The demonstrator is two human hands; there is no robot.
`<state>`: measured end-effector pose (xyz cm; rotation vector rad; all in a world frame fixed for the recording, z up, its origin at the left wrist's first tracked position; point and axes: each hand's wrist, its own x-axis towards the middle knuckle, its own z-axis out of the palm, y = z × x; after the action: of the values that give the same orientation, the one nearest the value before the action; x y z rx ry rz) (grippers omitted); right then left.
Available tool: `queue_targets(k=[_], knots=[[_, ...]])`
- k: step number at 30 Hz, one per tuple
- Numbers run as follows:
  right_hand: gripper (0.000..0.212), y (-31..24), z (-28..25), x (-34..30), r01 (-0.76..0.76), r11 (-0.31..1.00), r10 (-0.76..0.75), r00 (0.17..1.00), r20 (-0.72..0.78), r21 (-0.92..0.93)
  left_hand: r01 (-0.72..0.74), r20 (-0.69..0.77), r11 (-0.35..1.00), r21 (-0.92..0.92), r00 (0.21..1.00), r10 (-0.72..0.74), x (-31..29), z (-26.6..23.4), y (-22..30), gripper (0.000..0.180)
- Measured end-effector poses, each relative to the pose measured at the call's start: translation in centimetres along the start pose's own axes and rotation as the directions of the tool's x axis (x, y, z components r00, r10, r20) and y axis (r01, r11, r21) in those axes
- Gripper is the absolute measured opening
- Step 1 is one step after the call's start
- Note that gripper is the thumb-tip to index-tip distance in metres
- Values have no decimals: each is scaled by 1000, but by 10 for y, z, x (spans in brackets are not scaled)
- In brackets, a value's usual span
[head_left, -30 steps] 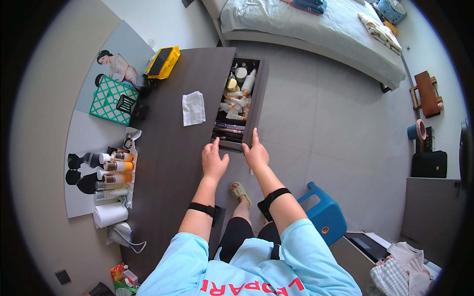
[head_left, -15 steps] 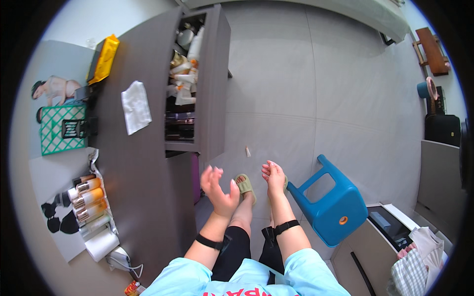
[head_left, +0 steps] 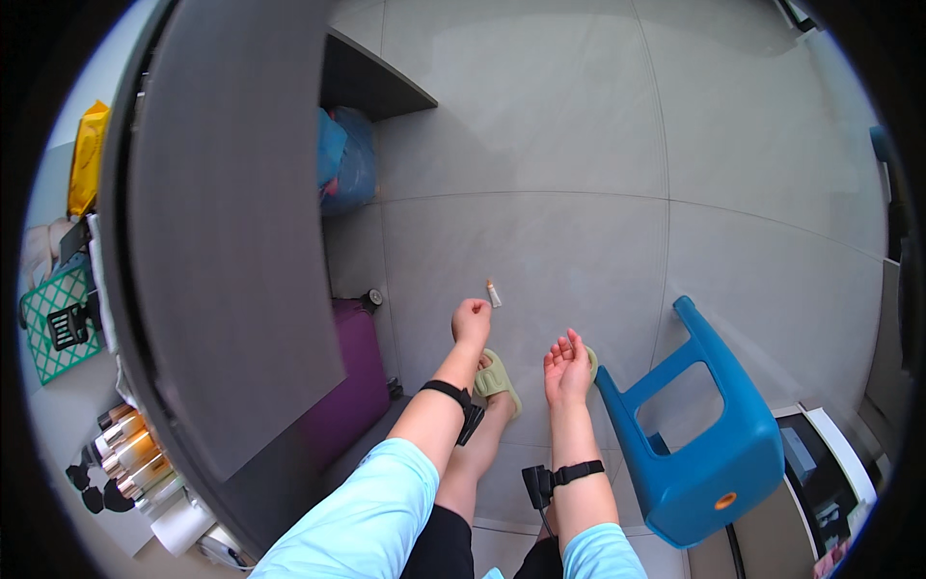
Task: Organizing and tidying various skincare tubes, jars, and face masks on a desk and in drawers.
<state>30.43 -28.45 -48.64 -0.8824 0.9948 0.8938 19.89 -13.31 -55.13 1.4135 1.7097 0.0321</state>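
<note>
A small white tube (head_left: 495, 294) with a tan end lies on the grey tiled floor. Just on the near side of it is my left hand (head_left: 472, 318), its fingers curled in and nothing visible in them. My right hand (head_left: 567, 371) is turned palm up with its fingers loosely bent and apart, and it is empty. The right hand hovers above a green slipper, between the tube and the blue plastic stool (head_left: 714, 434). Another green slipper (head_left: 495, 382) shows on my foot beside my left forearm.
A dark grey desk (head_left: 231, 222) fills the left side. Beneath it are a purple suitcase (head_left: 347, 376) and a blue plastic bag (head_left: 352, 159). Bottles (head_left: 135, 454), a green-patterned board (head_left: 63, 323) and a yellow packet (head_left: 89, 159) are along the far left.
My view has dropped lower and closer to the floor. My left hand has gone from spread fingers to curled, near the tube. My right hand has loosened. The drawer's contents no longer show.
</note>
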Motion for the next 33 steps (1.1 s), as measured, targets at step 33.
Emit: queue_targets(k=[33], knots=[[23, -1, -18, 52, -20, 901, -7, 998, -60, -434, -78, -116, 850, 520, 980, 161, 87, 93, -91, 28]])
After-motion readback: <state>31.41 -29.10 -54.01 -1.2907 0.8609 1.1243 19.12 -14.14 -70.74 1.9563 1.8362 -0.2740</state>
